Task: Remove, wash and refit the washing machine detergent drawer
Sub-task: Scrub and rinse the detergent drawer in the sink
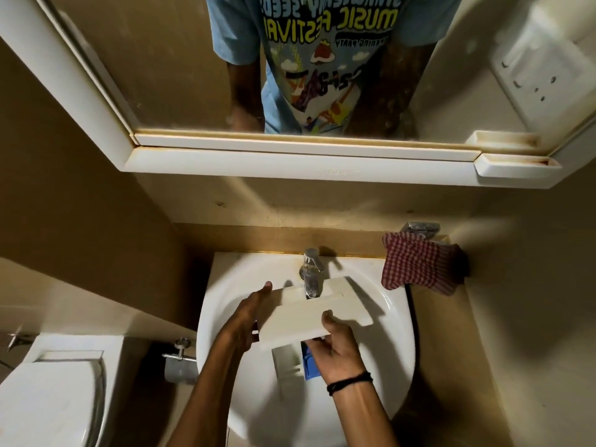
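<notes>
My right hand (338, 348) grips the near edge of the detergent drawer (309, 312), thumb on top, fingers under it; my left hand (246, 319) lies with straight fingers against its left end. The drawer is tilted over the white sink (213, 317), its far part under the tap (311, 275). Behind, a checked cloth (416, 266) hangs at the right

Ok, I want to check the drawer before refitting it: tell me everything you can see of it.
The drawer looks like cream plastic, long and flat-faced, with a blue part showing beneath. It is held tilted over the basin, its far end under the tap. The right hand grips its near edge, thumb on top; the left hand lies flat against its left side. Whether water is running is unclear.
</notes>
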